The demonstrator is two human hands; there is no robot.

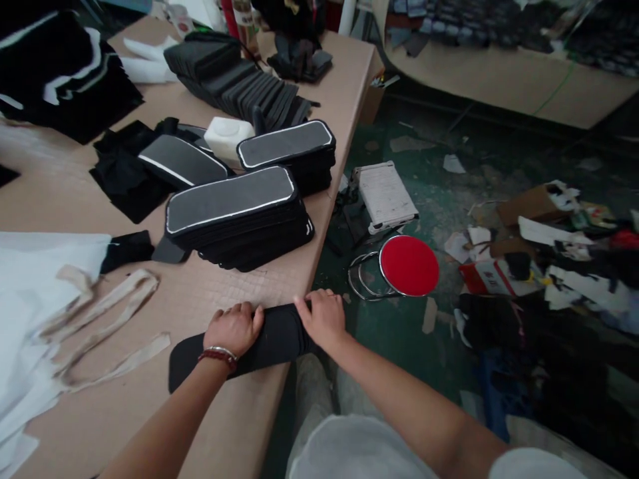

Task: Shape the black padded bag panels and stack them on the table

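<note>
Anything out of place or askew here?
Mainly the floor: cartons and scraps lie jumbled at right, and a pale scrap lies near the red stool. On the table, a pale strip loops untidily.

The brown table [239, 426] carries two black stacks [232, 203] near its edge, each topped by a grey panel outlined in white – behind them stands a fanned row of dark grey pieces [234, 80]; flat black pieces [272, 342] lie nearer, a white sheet [44, 319] and beige strap [150, 346] further left
</note>
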